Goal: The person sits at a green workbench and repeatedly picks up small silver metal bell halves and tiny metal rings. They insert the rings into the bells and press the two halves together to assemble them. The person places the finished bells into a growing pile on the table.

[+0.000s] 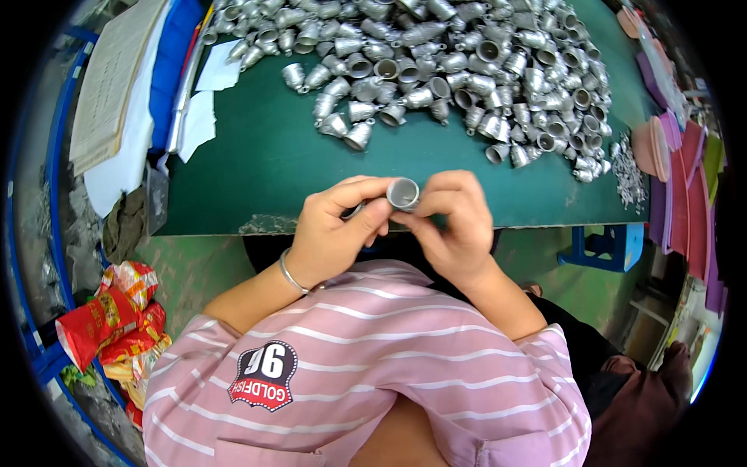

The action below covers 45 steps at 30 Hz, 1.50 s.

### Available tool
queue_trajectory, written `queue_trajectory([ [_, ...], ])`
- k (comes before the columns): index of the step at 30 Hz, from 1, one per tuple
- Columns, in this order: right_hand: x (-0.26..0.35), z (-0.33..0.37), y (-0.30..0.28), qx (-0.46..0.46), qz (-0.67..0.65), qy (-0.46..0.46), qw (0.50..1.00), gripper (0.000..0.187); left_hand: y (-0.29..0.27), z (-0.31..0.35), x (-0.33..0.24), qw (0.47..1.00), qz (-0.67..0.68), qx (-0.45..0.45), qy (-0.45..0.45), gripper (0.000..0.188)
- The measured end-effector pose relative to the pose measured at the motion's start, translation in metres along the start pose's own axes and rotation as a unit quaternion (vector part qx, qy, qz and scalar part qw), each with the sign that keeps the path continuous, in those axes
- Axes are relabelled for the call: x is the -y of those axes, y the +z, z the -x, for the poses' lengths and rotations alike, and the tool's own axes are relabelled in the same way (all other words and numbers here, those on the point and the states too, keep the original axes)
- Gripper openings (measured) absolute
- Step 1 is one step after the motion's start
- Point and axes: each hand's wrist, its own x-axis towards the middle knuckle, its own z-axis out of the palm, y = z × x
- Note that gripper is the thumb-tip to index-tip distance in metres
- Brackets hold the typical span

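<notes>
A small silver metal bell is held just above the near edge of the table, its hollow mouth turned up into view. My left hand grips it from the left between finger and thumb. Another curved grey rim shows among the left fingers, mostly hidden. My right hand is closed at the bell's right side, thumb and forefinger pinched against its rim. Whether those right fingers also hold a tiny part is hidden. Beyond the hands, a large heap of similar bells covers the far part of the green table.
Tiny silver pieces lie in a small pile at the table's right. Pink and purple plastic bins stand beyond it. Papers and a blue folder are at left. A blue stool and red packets sit below table height.
</notes>
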Motion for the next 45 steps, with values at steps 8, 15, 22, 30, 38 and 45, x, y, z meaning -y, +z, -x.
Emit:
queue_trajectory([
  [8, -0.031, -0.023, -0.039, -0.027, 0.259, -0.039, 0.965, 0.025, -0.007, -0.005, 0.012, 0.925, 0.361, 0.066, -0.101, 0.039],
  [15, -0.056, -0.025, -0.05, -0.019, 0.467, 0.075, 0.881, 0.043, 0.001, -0.006, 0.0, 0.92, 0.363, 0.03, -0.145, 0.031],
  [22, -0.019, -0.014, -0.019, 0.002, -0.084, 0.208, 0.975, 0.03, 0.001, -0.007, 0.0, 0.971, 0.198, 0.019, -0.132, 0.019],
  [30, -0.012, -0.003, 0.002, 0.008, -0.361, 0.245, 0.9, 0.035, -0.001, -0.004, 0.0, 0.965, 0.231, 0.031, -0.118, 0.033],
  [38, -0.009, 0.0, -0.003, 0.017, -0.355, 0.283, 0.891, 0.02, -0.003, -0.004, 0.003, 0.991, 0.129, -0.014, -0.039, 0.031],
  [45, -0.006, -0.003, -0.008, 0.021, -0.328, 0.339, 0.882, 0.024, -0.002, -0.002, 0.008, 0.998, -0.015, -0.029, 0.05, 0.029],
])
